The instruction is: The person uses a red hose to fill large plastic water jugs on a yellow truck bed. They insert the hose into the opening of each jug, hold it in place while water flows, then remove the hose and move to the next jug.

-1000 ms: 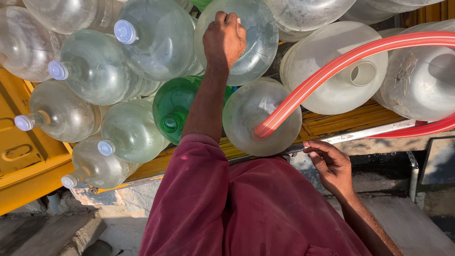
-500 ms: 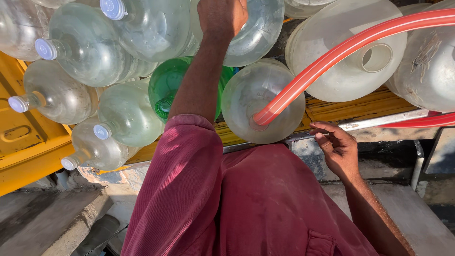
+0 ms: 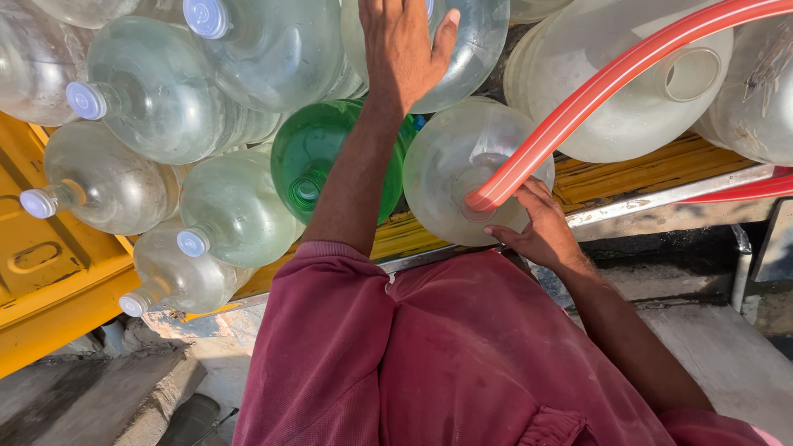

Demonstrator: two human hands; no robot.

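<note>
The red hose [image 3: 611, 83] comes down from the upper right, and its end sits at the mouth of a clear jug [image 3: 446, 157] lying on its side at the edge of the yellow truck bed [image 3: 644, 165], right in front of your chest. Your right hand [image 3: 537, 231] is cupped under that mouth, fingers curled and touching the jug beside the hose end. Whether you are pinching the hose or only the jug's neck cannot be told from here. Your left hand [image 3: 405, 49] is spread flat and open, holding nothing, with the palm pressed on a clear jug [image 3: 471, 58] one row higher in the stack.

You appear to be at the step of seating the hose in the jug's mouth. The next move calls for keeping the hose end lined up with that narrow opening while your left hand keeps the pile from rolling.

One green jug [image 3: 330, 157] lies open-mouthed just left of the one you hold. Five clear jugs to its left show pale blue caps [image 3: 87, 99]. On the right there is one large jug with an open mouth [image 3: 694, 74], and another is cut off by the frame. One hose shows in full. A second red strip [image 3: 743, 190] runs along the right edge.
</note>
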